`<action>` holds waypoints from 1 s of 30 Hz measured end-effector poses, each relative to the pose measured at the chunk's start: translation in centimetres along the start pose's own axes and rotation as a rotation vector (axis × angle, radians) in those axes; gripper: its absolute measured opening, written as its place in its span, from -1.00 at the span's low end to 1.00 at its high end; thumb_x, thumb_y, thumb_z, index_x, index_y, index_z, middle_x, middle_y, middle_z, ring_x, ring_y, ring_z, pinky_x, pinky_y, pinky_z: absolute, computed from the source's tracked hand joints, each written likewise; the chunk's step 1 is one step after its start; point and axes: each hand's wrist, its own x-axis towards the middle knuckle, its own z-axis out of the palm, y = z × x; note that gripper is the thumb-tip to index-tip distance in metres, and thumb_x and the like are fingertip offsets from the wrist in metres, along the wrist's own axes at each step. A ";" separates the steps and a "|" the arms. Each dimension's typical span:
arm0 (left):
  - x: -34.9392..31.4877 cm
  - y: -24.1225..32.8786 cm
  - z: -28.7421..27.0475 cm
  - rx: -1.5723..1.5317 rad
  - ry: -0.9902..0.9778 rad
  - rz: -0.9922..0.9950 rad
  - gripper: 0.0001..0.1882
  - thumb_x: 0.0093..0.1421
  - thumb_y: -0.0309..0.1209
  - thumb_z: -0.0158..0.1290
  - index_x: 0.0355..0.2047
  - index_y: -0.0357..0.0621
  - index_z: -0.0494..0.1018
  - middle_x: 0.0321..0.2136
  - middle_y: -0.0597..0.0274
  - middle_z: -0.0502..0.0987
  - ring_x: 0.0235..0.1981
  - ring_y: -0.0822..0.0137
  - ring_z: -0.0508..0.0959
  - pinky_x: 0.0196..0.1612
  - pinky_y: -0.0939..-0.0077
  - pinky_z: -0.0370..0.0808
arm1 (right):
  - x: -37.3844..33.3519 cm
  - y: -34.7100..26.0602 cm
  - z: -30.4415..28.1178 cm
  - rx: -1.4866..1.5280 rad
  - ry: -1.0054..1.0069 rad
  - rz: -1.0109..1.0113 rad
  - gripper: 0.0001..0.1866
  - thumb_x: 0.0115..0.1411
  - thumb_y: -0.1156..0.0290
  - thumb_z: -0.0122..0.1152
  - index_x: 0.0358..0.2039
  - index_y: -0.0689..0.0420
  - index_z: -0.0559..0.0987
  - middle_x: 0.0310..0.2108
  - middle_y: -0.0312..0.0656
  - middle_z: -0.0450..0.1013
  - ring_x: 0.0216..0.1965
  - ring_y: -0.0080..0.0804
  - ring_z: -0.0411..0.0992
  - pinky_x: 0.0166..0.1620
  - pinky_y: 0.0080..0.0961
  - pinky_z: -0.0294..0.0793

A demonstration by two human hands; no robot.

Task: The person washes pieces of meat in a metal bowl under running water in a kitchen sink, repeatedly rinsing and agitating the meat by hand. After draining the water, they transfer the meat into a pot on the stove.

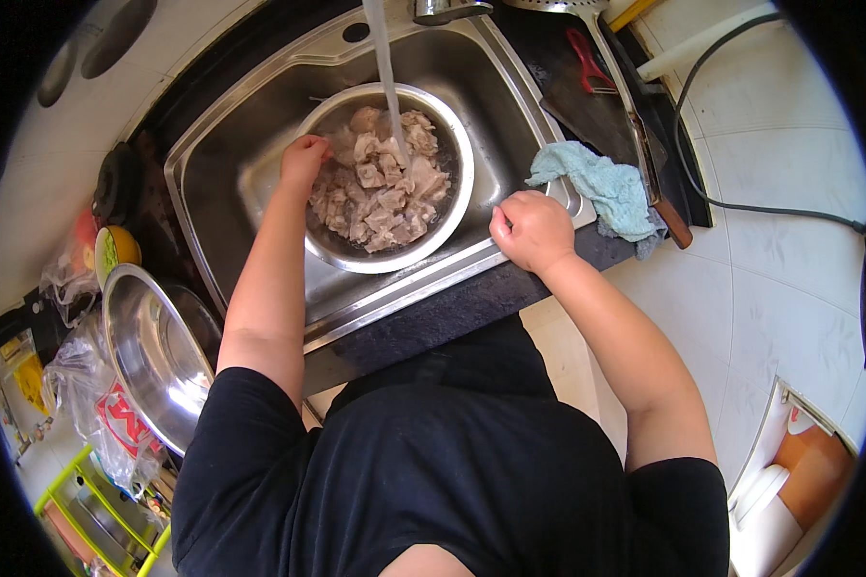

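Observation:
A round metal basin (464, 183) of water and pale chunks of meat (380, 178) sits in the steel sink (231, 183). A stream of water (385, 67) falls from above onto the meat. My left hand (305, 162) is closed at the basin's left rim, its fingertips just inside by the meat; the exact grip is partly hidden. My right hand (534, 231) is a loose fist on the sink's front right edge, with nothing seen in it. Just beyond it lies a crumpled light blue cloth (601, 188).
Right of the sink lie a red peeler (590, 62) and a long-handled skimmer (630, 106). A black cable (741, 205) runs along the tiled wall. At left stand an empty steel bowl (149, 351), a yellow-rimmed bowl (117, 248) and plastic bags (91, 375).

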 end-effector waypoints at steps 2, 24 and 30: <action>0.8 -0.6 0.9 0.266 0.157 0.127 -0.55 0.05 -0.15 0.06 -0.16 -0.24 0.40 -0.40 0.17 0.51 -0.31 0.30 0.47 -0.16 0.51 0.35 | 0.0 -0.1 -0.1 0.004 0.002 -0.008 -0.79 -0.08 0.35 0.09 -0.77 0.12 0.45 -0.67 -0.19 0.37 -0.55 -0.22 0.37 -0.47 -0.30 0.38; -6.8 -1.2 2.1 -0.427 0.555 0.009 -0.62 0.05 -0.42 0.03 -0.10 -0.29 0.32 -0.21 0.10 0.46 -0.19 0.30 0.45 -0.12 0.50 0.35 | 0.2 -0.7 0.0 0.008 -0.032 0.000 -0.83 -0.07 0.37 0.07 -0.73 0.12 0.47 -0.62 -0.16 0.39 -0.50 -0.17 0.38 -0.43 -0.27 0.38; -8.2 -3.3 5.5 -0.904 0.474 -0.397 -0.54 0.06 -0.39 -0.05 -0.03 -0.36 0.24 -0.14 -0.01 0.38 -0.12 0.18 0.40 -0.09 0.30 0.37 | 1.2 2.0 1.4 0.695 -0.227 0.400 -0.80 0.10 0.37 0.08 -0.28 0.18 0.51 -0.38 -0.29 0.45 -0.39 -0.55 0.41 -0.29 -0.62 0.39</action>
